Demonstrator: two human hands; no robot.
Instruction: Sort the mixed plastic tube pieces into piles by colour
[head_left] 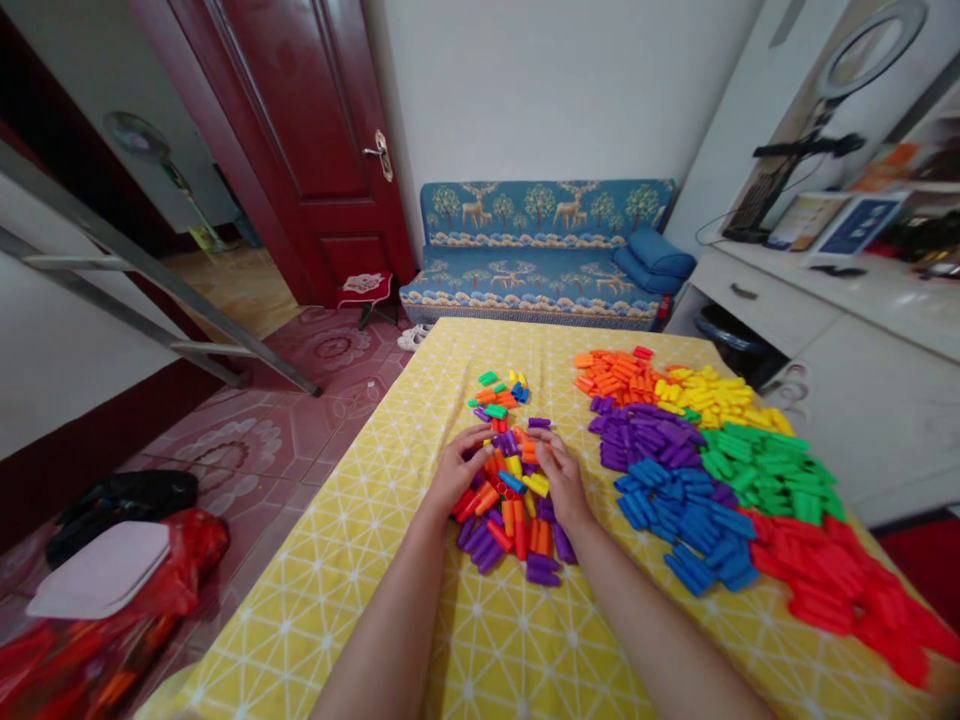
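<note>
your left hand [459, 470] is at the middle of the frame, half open, its fingers curved over the upper left edge of the mixed pile [520, 530]; you have no clear grip on any piece there. your right hand [561, 478] is at the pile's upper right edge, fingers bent and thumb beside an orange piece [531, 452]; whether you are pinching it or only touching it, i cannot tell. the mixed pile lies between and below your hands, just below the frame's centre, with purple, red, orange, yellow and blue pieces jumbled together on the yellow tablecloth [345, 590].

just above your hands is a small loose scatter [496, 398] of green, orange, yellow, blue and other pieces. on the right side of the frame you have larger heaps, mostly one colour each and touching along their edges: the orange heap [615, 378] at the top, the yellow heap [716, 398] to its right, the purple heap [645, 437] below the orange, the green heap [772, 470] to the right of the purple, the blue heap [690, 515] beneath the purple, and the red heap [847, 580] stretching towards the lower right corner.
</note>
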